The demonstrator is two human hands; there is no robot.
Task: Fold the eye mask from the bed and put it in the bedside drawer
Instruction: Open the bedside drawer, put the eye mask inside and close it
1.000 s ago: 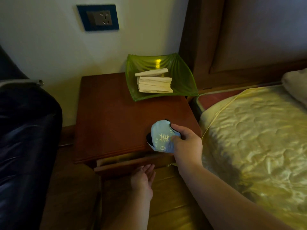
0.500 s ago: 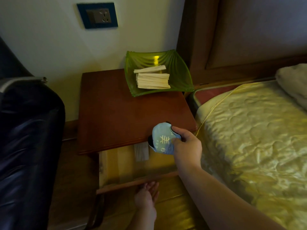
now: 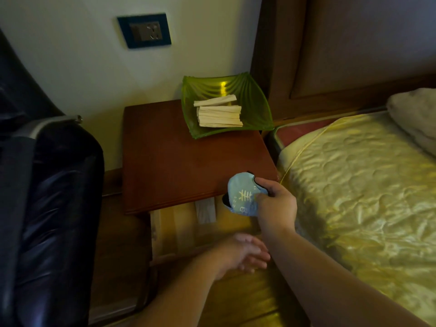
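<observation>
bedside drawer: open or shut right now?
Open. The drawer is pulled out below the nightstand top, its light interior exposed; the left hand is at its front edge.

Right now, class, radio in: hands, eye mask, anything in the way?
Right hand holds folded eye mask above open drawer. Left hand open at drawer front. Pale slip lies inside; drop zone otherwise clear.

I see the nightstand between the chair on my left and bed on my right, dish on its back corner, drawer open below.
</observation>
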